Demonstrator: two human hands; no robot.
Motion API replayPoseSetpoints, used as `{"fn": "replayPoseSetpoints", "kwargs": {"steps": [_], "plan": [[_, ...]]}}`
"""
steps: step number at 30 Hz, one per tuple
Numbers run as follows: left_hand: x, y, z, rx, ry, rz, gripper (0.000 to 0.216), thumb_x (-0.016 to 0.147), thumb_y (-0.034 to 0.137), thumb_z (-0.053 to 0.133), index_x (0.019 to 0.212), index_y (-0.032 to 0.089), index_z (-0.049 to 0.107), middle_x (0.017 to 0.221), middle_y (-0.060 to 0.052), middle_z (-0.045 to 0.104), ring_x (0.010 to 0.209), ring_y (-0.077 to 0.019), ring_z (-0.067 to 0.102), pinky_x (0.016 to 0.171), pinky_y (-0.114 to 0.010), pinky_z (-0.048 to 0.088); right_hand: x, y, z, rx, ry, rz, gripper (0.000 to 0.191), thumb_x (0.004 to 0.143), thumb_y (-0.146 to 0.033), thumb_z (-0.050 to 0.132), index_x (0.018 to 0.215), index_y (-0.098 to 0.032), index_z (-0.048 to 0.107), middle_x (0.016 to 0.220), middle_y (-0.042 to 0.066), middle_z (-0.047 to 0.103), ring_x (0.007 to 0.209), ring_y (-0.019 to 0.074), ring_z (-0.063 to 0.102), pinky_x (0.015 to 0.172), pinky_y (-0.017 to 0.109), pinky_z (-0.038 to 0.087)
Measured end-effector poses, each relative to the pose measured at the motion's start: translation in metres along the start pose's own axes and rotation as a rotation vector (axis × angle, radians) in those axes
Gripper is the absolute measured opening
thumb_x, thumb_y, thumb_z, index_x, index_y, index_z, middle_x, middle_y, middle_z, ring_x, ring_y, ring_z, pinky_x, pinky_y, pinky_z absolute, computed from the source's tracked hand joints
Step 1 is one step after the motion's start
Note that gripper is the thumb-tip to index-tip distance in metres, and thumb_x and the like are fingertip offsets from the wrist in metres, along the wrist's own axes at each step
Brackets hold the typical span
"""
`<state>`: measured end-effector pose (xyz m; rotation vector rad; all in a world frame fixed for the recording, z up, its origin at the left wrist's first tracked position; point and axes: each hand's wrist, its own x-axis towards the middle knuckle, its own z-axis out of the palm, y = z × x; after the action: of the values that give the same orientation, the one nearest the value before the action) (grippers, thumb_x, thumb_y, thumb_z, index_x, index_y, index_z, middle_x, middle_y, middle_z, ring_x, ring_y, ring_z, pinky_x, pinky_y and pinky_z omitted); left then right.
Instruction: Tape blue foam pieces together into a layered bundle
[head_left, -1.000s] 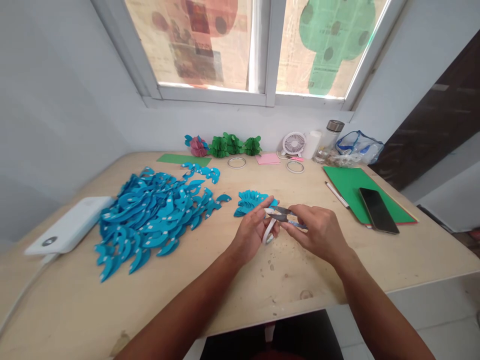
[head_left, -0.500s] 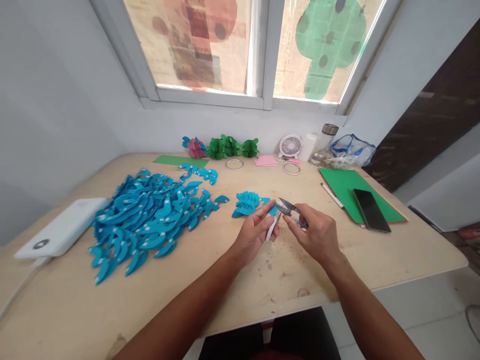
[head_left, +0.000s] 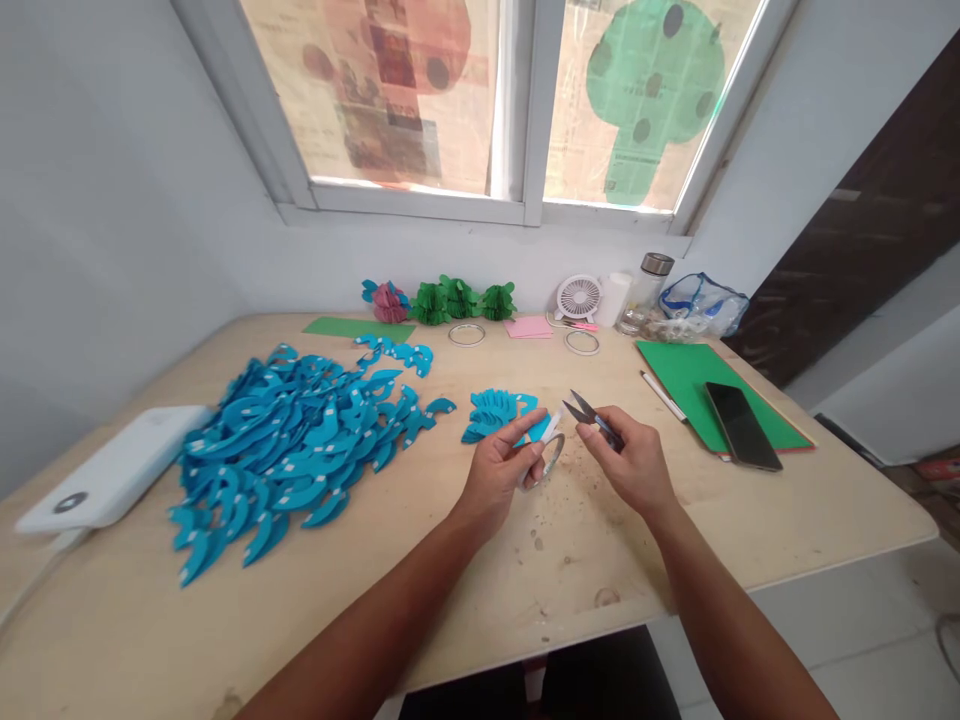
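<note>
In the head view my left hand [head_left: 499,470] grips a thin roll of white tape [head_left: 555,456], whose loose end points up past my fingers. My right hand [head_left: 631,461] is closed around small snips [head_left: 589,414]; their dark blades are spread and stand just right of the tape end, apart from it. Behind my left fingers lies a row of folded blue paper pieces [head_left: 491,411], partly hidden by the hand. Farther left is a large heap of curved blue paper pieces [head_left: 292,440] with small white squares on them.
A white power bank [head_left: 120,465] with a cable sits at the left. Along the wall stand green paper figures [head_left: 459,297], a small fan [head_left: 579,297] and a bottle [head_left: 646,292]. Two tape rolls [head_left: 466,335] lie before them. At right, a phone [head_left: 742,425] rests on green sheets [head_left: 694,375].
The snips have moved right, off the tape, and their blades are wider apart. The tape roll in my left hand has turned, showing its ring. The view has shifted slightly.
</note>
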<state>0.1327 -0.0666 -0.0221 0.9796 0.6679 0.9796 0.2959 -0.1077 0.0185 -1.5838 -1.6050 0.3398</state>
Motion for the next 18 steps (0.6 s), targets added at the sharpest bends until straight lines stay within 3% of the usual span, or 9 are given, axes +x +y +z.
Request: {"fn": "replayPoseSetpoints", "kwargs": {"steps": [7,14,18], "plan": [[0.0,0.001,-0.001,0.094,0.021,0.033,0.061,0.069,0.031,0.066,0.125,0.012,0.051,0.048,0.004,0.052,0.043,-0.0069,0.039,0.046,-0.021,0.029,0.004,0.021,0.005,0.482,-0.195,0.238,0.037,0.08,-0.049,0.05,0.082,-0.013,0.06,0.05,-0.006,0.034,0.047,0.0079,0.031,0.044,0.021,0.024],[-0.002,0.002,-0.001,0.118,0.032,0.062,0.061,0.069,0.029,0.065,0.125,0.012,0.05,0.046,0.005,0.05,0.043,-0.0073,0.038,0.046,-0.022,0.028,0.006,0.024,0.003,0.614,-0.064,0.332,0.037,0.078,-0.05,0.051,0.079,-0.014,0.059,0.047,-0.006,0.033,0.044,0.0068,0.026,0.042,0.021,0.019],[-0.004,0.004,0.002,0.105,0.049,0.078,0.058,0.068,0.028,0.066,0.122,0.013,0.053,0.045,0.005,0.048,0.043,-0.0074,0.038,0.045,-0.021,0.027,0.006,0.025,0.002,0.626,-0.078,0.341,0.038,0.076,-0.051,0.052,0.079,-0.014,0.059,0.047,-0.006,0.034,0.044,0.0071,0.027,0.041,0.021,0.018]]}}
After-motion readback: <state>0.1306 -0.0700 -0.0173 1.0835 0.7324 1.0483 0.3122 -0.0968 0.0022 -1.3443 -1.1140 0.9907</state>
